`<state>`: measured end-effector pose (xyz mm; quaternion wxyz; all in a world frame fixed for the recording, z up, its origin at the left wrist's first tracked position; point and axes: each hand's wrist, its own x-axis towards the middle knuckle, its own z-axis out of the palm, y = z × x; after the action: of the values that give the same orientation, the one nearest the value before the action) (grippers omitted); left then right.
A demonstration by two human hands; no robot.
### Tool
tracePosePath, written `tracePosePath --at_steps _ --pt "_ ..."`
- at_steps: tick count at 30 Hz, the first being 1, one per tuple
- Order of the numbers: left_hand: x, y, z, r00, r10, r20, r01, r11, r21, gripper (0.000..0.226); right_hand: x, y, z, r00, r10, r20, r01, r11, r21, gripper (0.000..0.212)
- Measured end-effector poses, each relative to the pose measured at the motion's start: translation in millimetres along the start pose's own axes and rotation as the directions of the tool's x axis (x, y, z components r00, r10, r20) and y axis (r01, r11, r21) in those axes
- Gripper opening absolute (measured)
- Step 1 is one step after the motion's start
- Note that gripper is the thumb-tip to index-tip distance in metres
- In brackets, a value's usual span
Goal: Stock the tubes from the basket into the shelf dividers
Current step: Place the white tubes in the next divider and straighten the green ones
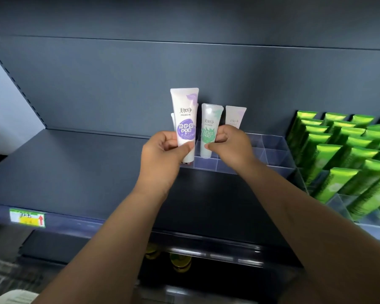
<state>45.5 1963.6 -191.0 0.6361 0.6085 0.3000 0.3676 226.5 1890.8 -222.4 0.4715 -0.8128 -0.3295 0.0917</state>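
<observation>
The left hand (162,154) grips a purple-label tube (184,110) upright at the left end of the clear shelf dividers (272,148). The right hand (230,145) pinches a green-label tube (210,123) upright beside it, its lower end at the dividers. Another white tube (236,116) stands behind

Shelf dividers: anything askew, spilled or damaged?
Nothing stands out. The back tube stands upright over the dividers; the left hand holds the purple tube, the right hand the green tube, both upright. Green packs lean evenly.
</observation>
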Motion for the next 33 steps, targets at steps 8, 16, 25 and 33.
tracePosePath --at_steps 8,16,25,33 --pt "-10.0 -2.2 6.5 1.000 -0.006 -0.026 0.006 1.000 0.002 0.021 1.5 7.1 4.6 1.000 -0.026 -0.011 0.025 0.996 -0.089 0.033" --pt "-20.1 -6.9 13.6 0.999 -0.012 0.050 0.008 0.997 0.080 0.015 3.8 11.7 10.5 0.998 -0.063 -0.020 0.059 0.987 -0.152 0.020" --pt "-20.8 -10.7 9.1 0.997 -0.011 0.075 0.000 0.991 0.136 0.016 11.9 20.2 17.5 0.993 -0.111 -0.040 0.098 0.966 -0.237 0.021" --pt "-19.0 -13.8 5.8 0.998 -0.021 0.058 0.015 0.995 0.103 0.016 13.1 22.0 12.0 0.992 -0.122 -0.017 0.109 0.936 -0.335 0.040"
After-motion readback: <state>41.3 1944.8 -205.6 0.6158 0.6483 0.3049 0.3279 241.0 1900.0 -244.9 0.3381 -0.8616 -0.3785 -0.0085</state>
